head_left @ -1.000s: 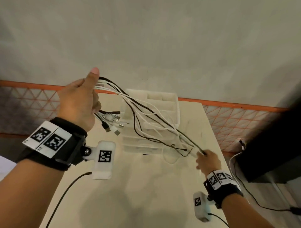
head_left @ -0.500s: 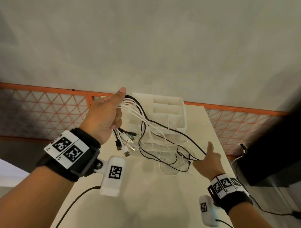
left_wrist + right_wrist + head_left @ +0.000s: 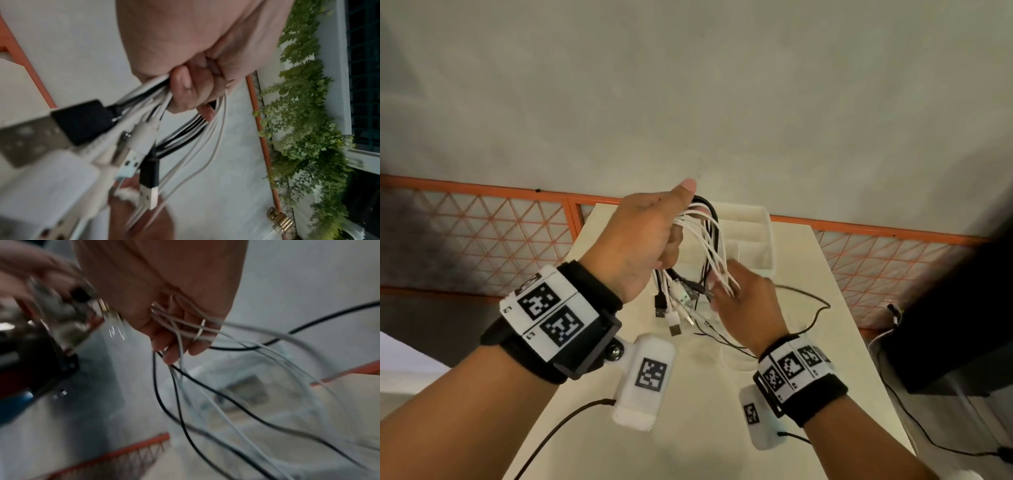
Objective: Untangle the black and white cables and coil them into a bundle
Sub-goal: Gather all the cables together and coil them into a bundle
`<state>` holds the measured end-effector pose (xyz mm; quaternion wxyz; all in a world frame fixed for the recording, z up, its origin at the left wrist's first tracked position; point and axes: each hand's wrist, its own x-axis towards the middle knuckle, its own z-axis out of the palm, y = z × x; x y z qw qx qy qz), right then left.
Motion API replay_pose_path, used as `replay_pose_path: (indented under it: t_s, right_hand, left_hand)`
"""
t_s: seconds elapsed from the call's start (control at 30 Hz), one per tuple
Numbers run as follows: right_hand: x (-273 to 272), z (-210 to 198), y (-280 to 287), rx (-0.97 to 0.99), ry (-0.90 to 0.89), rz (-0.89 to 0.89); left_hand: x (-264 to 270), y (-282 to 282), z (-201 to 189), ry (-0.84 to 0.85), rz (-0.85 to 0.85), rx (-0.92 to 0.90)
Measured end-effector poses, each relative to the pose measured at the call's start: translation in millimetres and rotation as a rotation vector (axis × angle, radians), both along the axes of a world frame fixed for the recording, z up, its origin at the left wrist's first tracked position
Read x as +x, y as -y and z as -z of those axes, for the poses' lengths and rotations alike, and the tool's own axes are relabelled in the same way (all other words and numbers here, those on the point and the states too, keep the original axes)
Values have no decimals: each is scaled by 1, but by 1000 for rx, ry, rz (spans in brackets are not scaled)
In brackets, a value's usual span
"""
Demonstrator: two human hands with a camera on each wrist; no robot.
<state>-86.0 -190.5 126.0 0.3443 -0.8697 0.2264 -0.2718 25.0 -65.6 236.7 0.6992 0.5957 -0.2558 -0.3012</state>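
Gripping the black and white cables [image 3: 703, 236] at mid-frame above the desk [image 3: 825, 274], the left hand [image 3: 635, 246] clamped their plug ends while the right hand [image 3: 748, 308] gathered loose strands, which could slip and retangle.

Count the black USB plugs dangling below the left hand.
2 in the left wrist view: one black USB plug nearest the camera, another hanging lower among white plugs. More may be hidden.

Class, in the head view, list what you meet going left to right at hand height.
Left hand → cables → right hand → dark box at the far right.
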Motion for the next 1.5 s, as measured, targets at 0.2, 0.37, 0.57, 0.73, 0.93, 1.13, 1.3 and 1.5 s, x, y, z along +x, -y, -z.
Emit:
replay_pose_path:
  t_s: [0.2, 0.37, 0.57, 0.73, 0.93, 1.13, 1.3, 1.5]
  right_hand:
    - [-25, 40, 25, -90, -378, 69]
    - [-36, -5, 32, 332, -164, 99]
    - [-56, -32, 51, 349, 140, 179]
    - [-79, 59, 55, -19, -879, 72]
    - [-98, 103, 64, 233, -857, 190]
    - [-89, 41, 91, 266, -53, 592]
    - [-100, 45, 91, 1, -393, 592]
    - [-115, 121, 84, 197, -971, 531]
  left_hand:
    - [2, -7, -3, -66, -72, -137]
    - [13, -8, -5, -1, -122, -180]
    - [22, -9, 6, -77, -229, -100]
    - [24, -8, -8, -110, -295, -270]
    - [31, -7, -2, -51, -237, -188]
    - [23, 2, 26, -93, -338, -84]
    - [35, -3, 12, -93, -412, -288]
    - [40, 0, 7, -37, -369, -299]
